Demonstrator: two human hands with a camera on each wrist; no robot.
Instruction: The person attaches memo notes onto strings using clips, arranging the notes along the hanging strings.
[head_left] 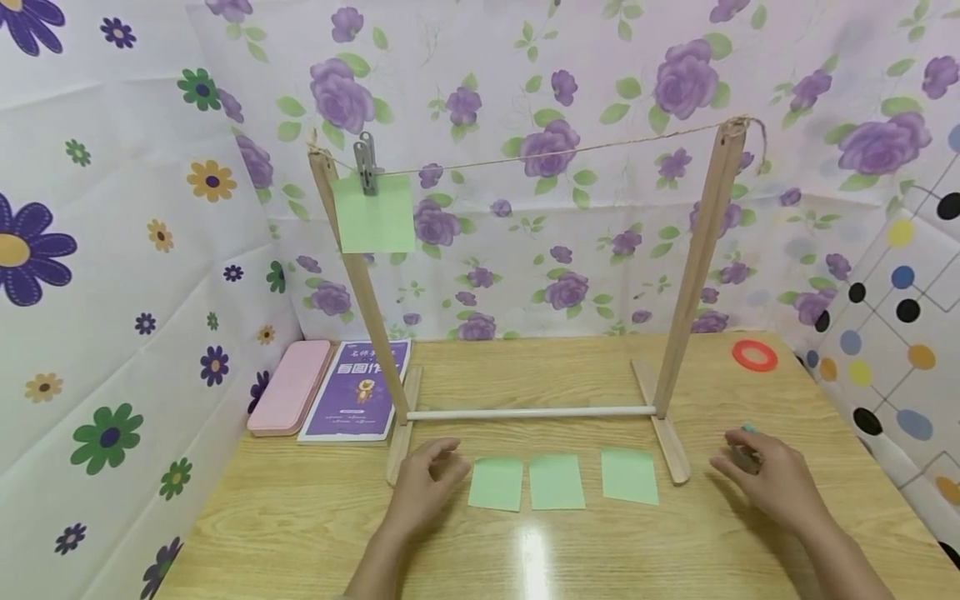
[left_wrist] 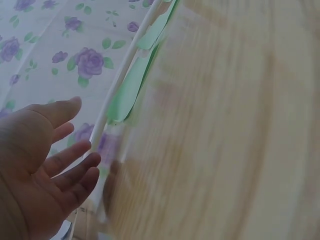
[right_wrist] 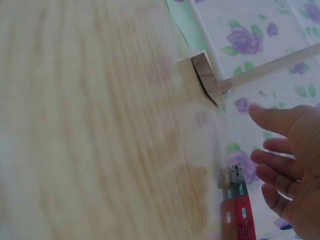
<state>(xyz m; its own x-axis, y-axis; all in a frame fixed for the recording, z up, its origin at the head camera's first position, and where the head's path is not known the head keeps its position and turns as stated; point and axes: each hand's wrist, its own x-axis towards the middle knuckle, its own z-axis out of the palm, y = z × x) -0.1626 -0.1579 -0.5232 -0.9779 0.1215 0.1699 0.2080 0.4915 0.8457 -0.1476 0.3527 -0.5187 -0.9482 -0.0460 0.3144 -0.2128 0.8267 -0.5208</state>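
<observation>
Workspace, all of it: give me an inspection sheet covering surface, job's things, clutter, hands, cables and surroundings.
Surface: wood-grain table, with glare in front of the notes.
Job's things: frame standing, string across its top; clip holds one hanging note near the left post; three loose notes lie in a row; red item by the right hand, kind unclear.
Clutter: pink case and purple book at left; red ring at far right.
Hands: left hand beside the row's left end, holding nothing; right hand right of the frame, holding nothing.
Cables: nothing seen.
Surroundings: flowered cloths behind and left, dotted cloth right.
</observation>
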